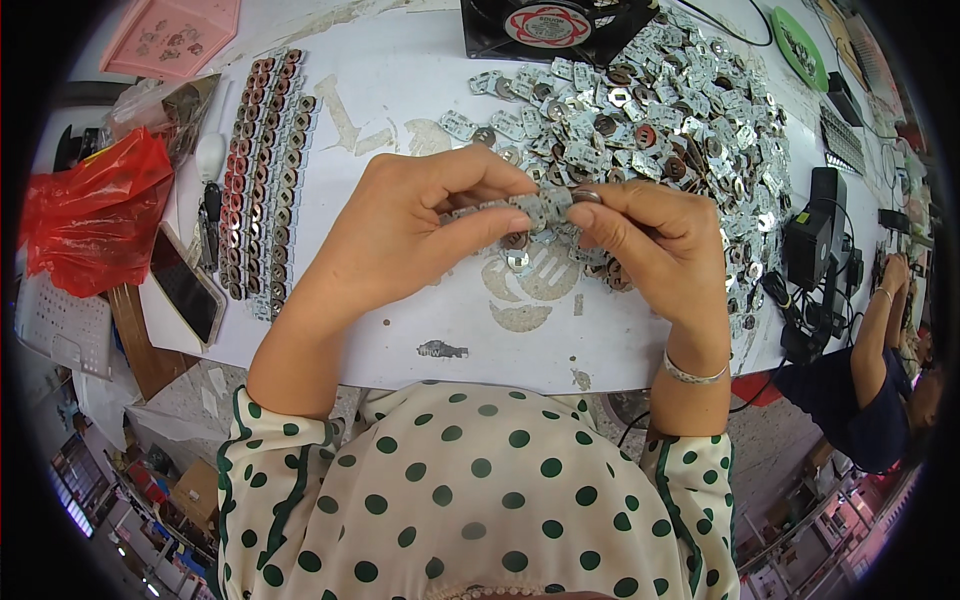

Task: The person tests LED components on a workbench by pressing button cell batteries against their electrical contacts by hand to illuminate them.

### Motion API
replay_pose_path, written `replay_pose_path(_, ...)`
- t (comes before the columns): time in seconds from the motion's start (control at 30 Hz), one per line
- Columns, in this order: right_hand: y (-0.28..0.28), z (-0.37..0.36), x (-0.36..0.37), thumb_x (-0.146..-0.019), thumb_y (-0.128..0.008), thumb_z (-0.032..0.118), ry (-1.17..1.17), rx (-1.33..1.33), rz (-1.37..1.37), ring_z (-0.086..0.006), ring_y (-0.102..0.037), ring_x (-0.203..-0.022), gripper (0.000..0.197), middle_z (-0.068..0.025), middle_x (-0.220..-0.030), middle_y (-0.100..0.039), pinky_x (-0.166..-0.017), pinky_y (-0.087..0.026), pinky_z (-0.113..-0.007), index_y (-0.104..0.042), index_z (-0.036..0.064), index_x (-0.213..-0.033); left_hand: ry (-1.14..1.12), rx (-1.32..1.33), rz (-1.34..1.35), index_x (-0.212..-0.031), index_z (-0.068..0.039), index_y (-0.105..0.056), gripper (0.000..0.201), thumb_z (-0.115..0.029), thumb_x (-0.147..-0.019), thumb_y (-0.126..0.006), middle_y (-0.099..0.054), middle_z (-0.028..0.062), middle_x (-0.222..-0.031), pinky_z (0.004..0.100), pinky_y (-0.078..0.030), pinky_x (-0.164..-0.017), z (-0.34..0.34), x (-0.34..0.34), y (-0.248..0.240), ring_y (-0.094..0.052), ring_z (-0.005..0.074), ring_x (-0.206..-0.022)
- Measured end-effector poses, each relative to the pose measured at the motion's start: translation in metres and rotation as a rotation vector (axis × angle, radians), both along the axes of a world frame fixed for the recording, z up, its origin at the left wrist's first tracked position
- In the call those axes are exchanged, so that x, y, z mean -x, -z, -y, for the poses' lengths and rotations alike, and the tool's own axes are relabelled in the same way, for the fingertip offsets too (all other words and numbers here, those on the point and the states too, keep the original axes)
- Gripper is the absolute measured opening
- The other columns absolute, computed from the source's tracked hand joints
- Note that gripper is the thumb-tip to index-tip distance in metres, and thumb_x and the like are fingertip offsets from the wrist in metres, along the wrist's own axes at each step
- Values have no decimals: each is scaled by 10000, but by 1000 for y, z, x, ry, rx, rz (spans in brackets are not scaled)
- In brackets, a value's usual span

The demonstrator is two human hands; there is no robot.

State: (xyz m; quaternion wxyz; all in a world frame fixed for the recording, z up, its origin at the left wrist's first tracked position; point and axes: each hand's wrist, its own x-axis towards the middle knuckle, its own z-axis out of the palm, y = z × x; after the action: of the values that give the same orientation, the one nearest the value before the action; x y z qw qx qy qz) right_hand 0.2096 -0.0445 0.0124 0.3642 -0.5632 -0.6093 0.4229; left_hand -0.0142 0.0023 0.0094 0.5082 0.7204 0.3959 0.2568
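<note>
My left hand (390, 220) is closed on a short row of small silvery metal pieces (540, 208), pinched between thumb and fingers. At the row's right end, my right hand (655, 235) pinches a small dark round metal piece (587, 197) between thumb and forefinger. Both hands meet above the white table, at the near left side of a big heap of loose metal pieces (700, 130). Long neat rows of similar pieces (262, 180) lie to the left, apart from my hands. My fingers hide part of what they hold.
A black fan (550, 35) stands at the back. On the left are a pink tray (170, 40), a red plastic bag (100, 215) and a phone (187, 288). Black devices with cables (815, 240) and a green tray (798, 52) are right. Another person (860, 390) sits far right.
</note>
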Motion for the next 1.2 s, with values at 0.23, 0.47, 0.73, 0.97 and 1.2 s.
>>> replay_pose_path(0.23,-2,1,2,-867,-700,149,-172,304,-90,-63,-586,-538,168,-49,-615,-648,-470,-445,-197,-692,-12,-820,142,224,36,-900,5,-647,177,-29,-773,-765,-684,66,-813,217,-485,-594,-6,9,-4,-639,86,-688)
replay_pose_path(0.47,-5,1,9,-924,-630,145,-71,364,-560,-31,-502,-496,170,13,-594,-574,-436,-385,-192,-622,18,-811,-8,79,325,-900,-2,-645,196,7,-752,-773,-699,90,-863,249,-525,-642,2,0,-1,-670,112,-741)
replay_pose_path(0.73,15,3,17,-920,-645,162,70,-12,-128,-20,-368,-543,227,40,-594,-477,-460,-302,-204,-563,21,-763,-24,-585,-26,-920,-18,-683,195,10,-745,-764,-713,96,-851,248,-525,-649,3,-9,7,-683,170,-726)
replay_pose_path(0.97,8,3,17,-942,-631,177,105,157,-332,-7,-352,-557,231,82,-611,-450,-465,-284,-199,-554,44,-769,-98,-580,-10,-911,-16,-682,180,27,-750,-752,-717,101,-862,257,-524,-639,3,-12,5,-679,178,-721)
replay_pose_path(1.2,10,3,19,-920,-650,115,183,182,-448,9,-351,-541,214,92,-612,-453,-464,-273,-177,-537,51,-749,7,-775,35,-983,-10,-679,260,22,-738,-759,-717,87,-847,261,-518,-637,1,-12,13,-677,171,-724)
